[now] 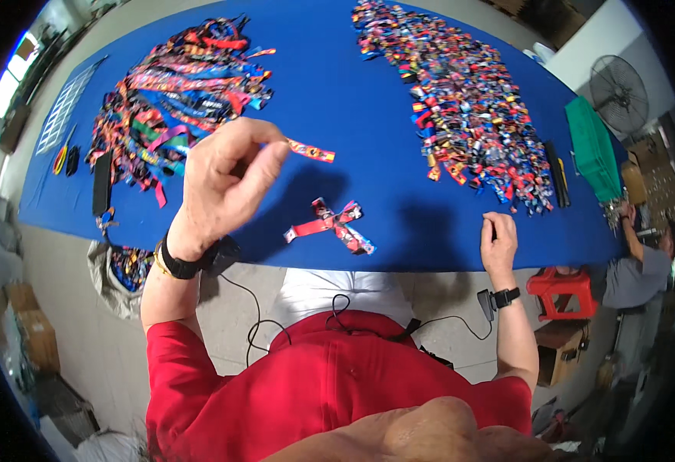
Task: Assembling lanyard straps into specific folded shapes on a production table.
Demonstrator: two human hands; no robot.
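My left hand (233, 173) is raised over the blue table, thumb and fingers pinched on a short printed ribbon strap (312, 152) in red and yellow. The strap's free end points to the right; its other end is hidden in the fingers. Below and to the right of that hand, a few similar straps (334, 225) lie crossed on the cloth near the front edge. My right hand (499, 240) rests at the table's front edge, its fingers curled in, with nothing seen in them.
A pile of long printed lanyards (191, 85) covers the table's left. Rows of short straps (468, 100) fill the right. A wire grid (66, 108) lies far left, a green crate (593, 146) far right. Nearby are a fan (618, 91), a red stool (561, 292) and another person (641, 269).
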